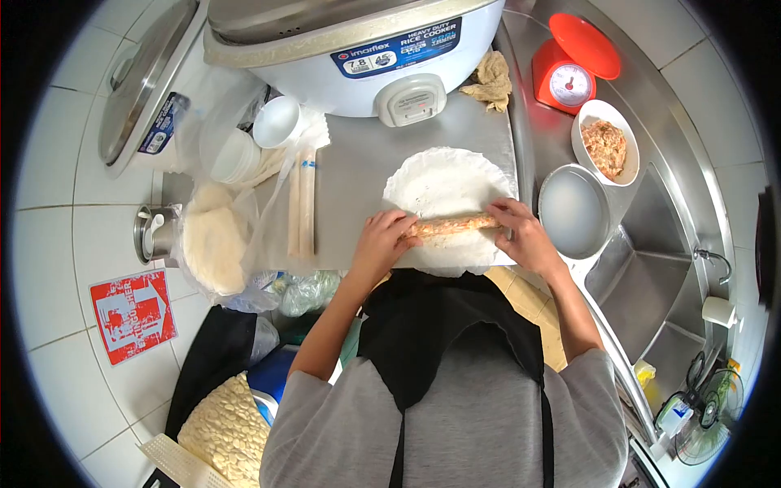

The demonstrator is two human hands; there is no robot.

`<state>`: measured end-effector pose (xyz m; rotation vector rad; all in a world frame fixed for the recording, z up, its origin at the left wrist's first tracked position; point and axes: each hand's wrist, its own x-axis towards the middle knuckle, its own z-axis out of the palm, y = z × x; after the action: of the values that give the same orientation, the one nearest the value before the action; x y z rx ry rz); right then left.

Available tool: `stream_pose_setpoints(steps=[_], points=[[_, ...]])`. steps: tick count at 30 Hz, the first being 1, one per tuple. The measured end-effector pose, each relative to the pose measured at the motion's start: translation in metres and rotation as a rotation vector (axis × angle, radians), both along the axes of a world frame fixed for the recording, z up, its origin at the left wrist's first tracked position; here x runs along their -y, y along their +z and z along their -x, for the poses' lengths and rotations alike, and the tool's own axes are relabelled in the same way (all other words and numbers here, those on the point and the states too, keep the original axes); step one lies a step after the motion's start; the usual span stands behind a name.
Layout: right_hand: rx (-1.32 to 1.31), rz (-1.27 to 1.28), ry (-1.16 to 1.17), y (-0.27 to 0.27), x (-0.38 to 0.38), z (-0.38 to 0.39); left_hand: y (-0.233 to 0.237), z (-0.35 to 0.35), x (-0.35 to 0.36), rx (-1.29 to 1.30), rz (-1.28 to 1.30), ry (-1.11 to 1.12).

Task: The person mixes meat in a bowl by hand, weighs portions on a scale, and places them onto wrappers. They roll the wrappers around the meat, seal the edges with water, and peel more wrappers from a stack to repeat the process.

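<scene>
A round white wrapper sheet (443, 177) lies at the front edge of the steel counter. Across it stretches a long roll of minced filling (454, 225). My left hand (382, 242) has its fingers pressed on the roll's left end. At the right end, my right hand (522, 236) pinches the filling with thumb and fingers. To the right stand a pot of whitish liquid (573, 211) and a white bowl of minced filling (604, 146). Two long pale sticks (302, 203) lie left of the wrapper. A plastic bag of round wrappers (213, 240) is farther left.
A large rice cooker (358, 57) stands at the back, with another cooker (154, 98) to its left. A crumpled cloth (490, 81) and a red scale (565, 77) are at the back right. White bowls (277, 122) sit back left. The sink (643, 252) is right.
</scene>
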<state>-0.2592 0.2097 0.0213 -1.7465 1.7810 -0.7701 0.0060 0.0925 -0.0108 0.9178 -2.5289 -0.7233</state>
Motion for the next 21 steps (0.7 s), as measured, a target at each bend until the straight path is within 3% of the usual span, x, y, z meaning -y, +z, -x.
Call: stream_pose_setpoints(steps=[5,9,19,21], points=[[0.033,0.001,-0.016,0.002,0.002,-0.001,-0.001,-0.005,0.005,-0.139,-0.244,-0.013],[0.068,0.017,-0.031,0.000,0.003,0.000,-0.013,-0.003,0.006,-0.152,-0.242,-0.010],[0.033,0.012,-0.061,-0.001,0.002,-0.004,-0.012,0.019,-0.020,-0.098,0.117,0.101],[-0.212,0.220,-0.033,0.002,0.000,-0.013,-0.008,0.018,-0.026,-0.035,0.156,0.100]])
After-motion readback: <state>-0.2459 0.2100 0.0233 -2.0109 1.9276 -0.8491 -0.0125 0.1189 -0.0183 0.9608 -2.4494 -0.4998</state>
